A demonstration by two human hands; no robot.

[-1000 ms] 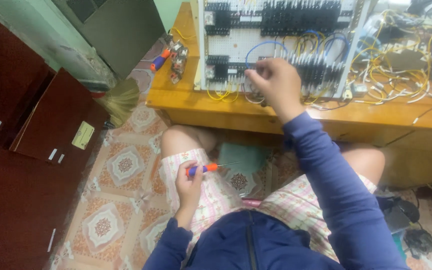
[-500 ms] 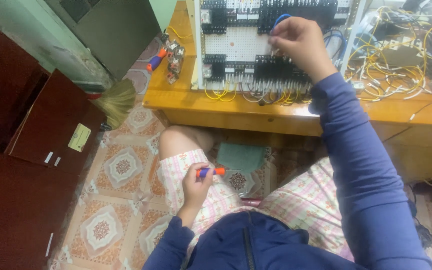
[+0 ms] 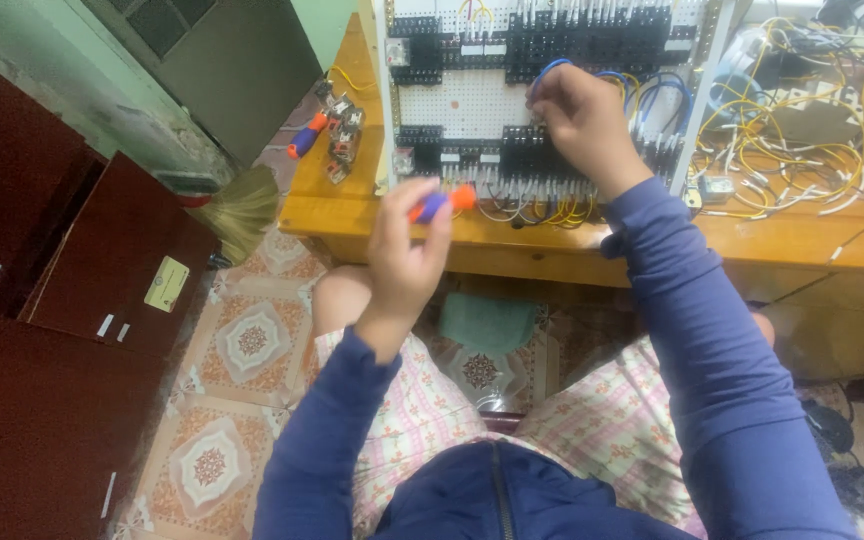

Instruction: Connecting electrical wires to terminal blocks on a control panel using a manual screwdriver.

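Screwdriver (image 3: 442,203): short, orange-and-blue handle, blade hidden; gripped in closed left hand (image 3: 407,250), raised just off tabletop (image 3: 802,240) front edge. Right hand (image 3: 577,120): fingers pinched on blue wire (image 3: 550,68) at white wiring panel (image 3: 472,100) with black terminal rows, standing toward tabletop's left end. Second orange-blue screwdriver (image 3: 304,137) near left edge.

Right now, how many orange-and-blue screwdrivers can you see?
2. One screwdriver is held in the left hand; the second screwdriver lies on the wooden bench, left of the panel. Wires may hide others.
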